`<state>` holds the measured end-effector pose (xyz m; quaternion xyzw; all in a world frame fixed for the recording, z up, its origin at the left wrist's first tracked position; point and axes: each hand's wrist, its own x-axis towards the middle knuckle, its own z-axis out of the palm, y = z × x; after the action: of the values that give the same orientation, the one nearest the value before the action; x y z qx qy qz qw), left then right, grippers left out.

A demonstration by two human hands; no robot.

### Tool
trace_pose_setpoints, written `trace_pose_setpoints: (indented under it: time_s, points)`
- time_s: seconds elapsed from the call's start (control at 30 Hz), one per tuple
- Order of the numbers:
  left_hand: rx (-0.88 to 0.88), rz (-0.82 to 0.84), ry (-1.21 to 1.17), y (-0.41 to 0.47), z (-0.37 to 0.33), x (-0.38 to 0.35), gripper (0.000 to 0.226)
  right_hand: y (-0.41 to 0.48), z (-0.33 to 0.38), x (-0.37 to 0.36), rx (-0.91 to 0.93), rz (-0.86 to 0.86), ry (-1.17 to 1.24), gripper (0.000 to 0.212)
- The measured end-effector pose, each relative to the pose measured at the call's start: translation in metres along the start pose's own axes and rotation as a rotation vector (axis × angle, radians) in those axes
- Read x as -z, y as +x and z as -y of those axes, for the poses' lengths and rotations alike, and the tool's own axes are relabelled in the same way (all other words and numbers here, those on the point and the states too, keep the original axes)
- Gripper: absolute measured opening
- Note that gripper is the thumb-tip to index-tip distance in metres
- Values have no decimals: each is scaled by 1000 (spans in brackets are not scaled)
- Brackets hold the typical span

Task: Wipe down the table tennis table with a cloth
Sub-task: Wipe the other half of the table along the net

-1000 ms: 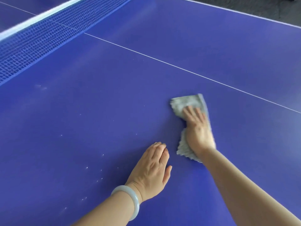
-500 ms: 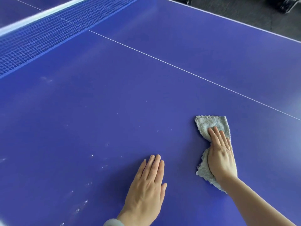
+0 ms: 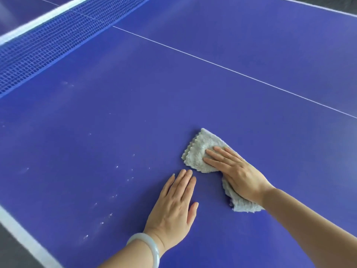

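Rumpled grey cloth lies on the blue table tennis table

The left grip lies flat, palm down, fingers straight and close together, thumb out to the right. The right grip is flat too, fingers straight, angled toward the left. The two lie near each other, apart.

The left forearm and right forearm are bare. Just behind the left hand, the wrist wears a smooth, rounded bangle, pale grey-white and slightly translucent.
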<state>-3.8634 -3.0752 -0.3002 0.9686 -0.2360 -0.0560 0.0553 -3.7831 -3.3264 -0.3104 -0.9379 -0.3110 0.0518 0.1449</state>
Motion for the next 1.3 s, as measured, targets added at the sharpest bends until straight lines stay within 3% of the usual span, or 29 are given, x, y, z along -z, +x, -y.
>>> trace_pose_setpoints:
  time_s: [0.13,0.23,0.3,0.4,0.53,0.6,0.7,0.77,0.83,0.93,1.0,1.1,1.2,1.3]
  points:
    - [3,-5,-1,-1,-1,-1,60,-89,-44,20,-549,-219,43,61]
    - [5,-15,2,-1,0,-3,60,-58,-24,11,-923,-341,31,52]
    - [6,-39,-12,-1,0,-5,59,-20,15,-1,-889,-364,40,53]
    - [9,-78,-34,-3,1,-9,54,11,79,-28,-583,-279,57,55]
    - [19,-105,-26,-3,1,-11,52,-31,64,-23,-341,-173,-3,53]
    - [20,-108,-24,-3,0,-10,52,-73,35,-14,-436,-184,-29,52]
    - [22,-102,-18,-3,-1,-10,52,-118,16,-6,-787,-270,6,49]
    - [22,-99,-23,-3,0,-9,53,-111,26,-10,-1003,-312,6,49]
    - [15,-89,-38,-3,-1,-8,52,-84,48,-16,-1103,-332,4,53]
    - [-2,-112,-125,-4,2,-5,48,-34,93,-32,-963,-284,-1,57]
    - [-18,-150,-327,-6,6,-3,36,-7,119,-41,-886,-260,18,58]
    - [-61,-234,-541,-16,16,11,29,11,133,-45,-887,-276,29,59]
    - [-61,-336,-429,-44,53,25,35,9,131,-44,-890,-272,26,58]
    - [147,-357,-256,-86,130,31,43,12,133,-44,-900,-275,35,57]
